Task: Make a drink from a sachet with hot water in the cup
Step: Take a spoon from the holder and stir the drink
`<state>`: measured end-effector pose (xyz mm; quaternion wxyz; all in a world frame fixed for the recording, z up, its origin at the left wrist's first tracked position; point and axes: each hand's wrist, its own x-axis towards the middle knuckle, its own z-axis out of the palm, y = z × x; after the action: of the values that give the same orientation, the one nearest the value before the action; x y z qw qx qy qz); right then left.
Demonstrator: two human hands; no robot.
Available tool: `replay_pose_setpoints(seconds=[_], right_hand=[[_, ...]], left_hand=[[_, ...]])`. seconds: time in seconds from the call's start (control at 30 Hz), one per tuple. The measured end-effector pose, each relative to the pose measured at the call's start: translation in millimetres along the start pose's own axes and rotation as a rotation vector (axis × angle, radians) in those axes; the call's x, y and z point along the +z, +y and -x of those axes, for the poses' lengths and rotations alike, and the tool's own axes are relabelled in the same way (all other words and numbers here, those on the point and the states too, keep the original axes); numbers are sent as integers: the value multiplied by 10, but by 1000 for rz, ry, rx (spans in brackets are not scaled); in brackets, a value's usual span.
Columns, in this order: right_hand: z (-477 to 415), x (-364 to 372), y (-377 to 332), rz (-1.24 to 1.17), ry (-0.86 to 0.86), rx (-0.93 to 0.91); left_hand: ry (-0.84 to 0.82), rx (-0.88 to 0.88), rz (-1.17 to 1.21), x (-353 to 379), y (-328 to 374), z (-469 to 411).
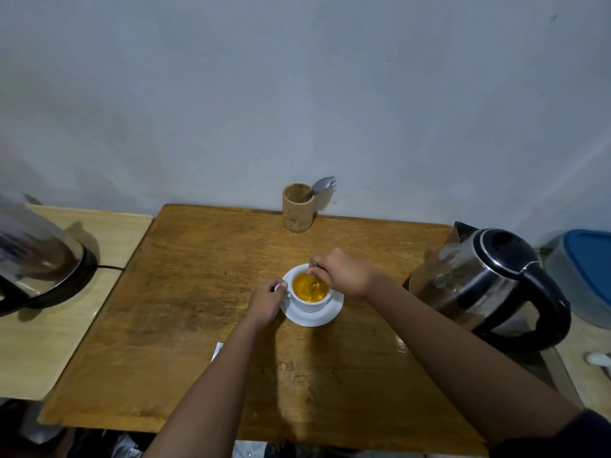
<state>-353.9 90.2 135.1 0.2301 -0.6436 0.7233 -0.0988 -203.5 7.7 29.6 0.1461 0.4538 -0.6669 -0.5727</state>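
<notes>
Cup (310, 304), white, on saucer (325, 317) mid-worktop (185, 292), holds orange liquid. Left hand (266, 300) closed on cup handle. Right hand (342, 272) above cup, fingers pinched on spoon (314, 280) dipped in liquid. Electric kettle (489, 285) right of cup; bamboo holder (297, 207) behind it.

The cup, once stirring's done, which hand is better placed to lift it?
Left. The left hand already pinches the cup by its handle, while the right hand is busy holding the spoon in the orange drink.
</notes>
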Motion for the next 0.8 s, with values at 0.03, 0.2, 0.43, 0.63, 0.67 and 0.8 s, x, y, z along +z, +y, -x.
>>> replay_pose_setpoints(seconds=[0.03, 0.2, 0.43, 0.63, 0.67, 0.8], right_hand=[[-11, 11, -7, 13, 14, -4], [-35, 116, -15, 11, 143, -17], [-20, 185, -75, -155, 233, -41], [0, 72, -80, -264, 64, 14], [2, 35, -66, -276, 29, 29], [0, -132, -54, -241, -67, 97]], left_hand=[[-1, 0, -2, -2, 4, 3], [-6, -2, 1, -3, -20, -19], [2, 9, 3, 0, -23, -20], [-5, 3, -12, -1, -29, -29], [-7, -1, -13, 1, -33, -35], [-4, -7, -9, -2, -46, -51]])
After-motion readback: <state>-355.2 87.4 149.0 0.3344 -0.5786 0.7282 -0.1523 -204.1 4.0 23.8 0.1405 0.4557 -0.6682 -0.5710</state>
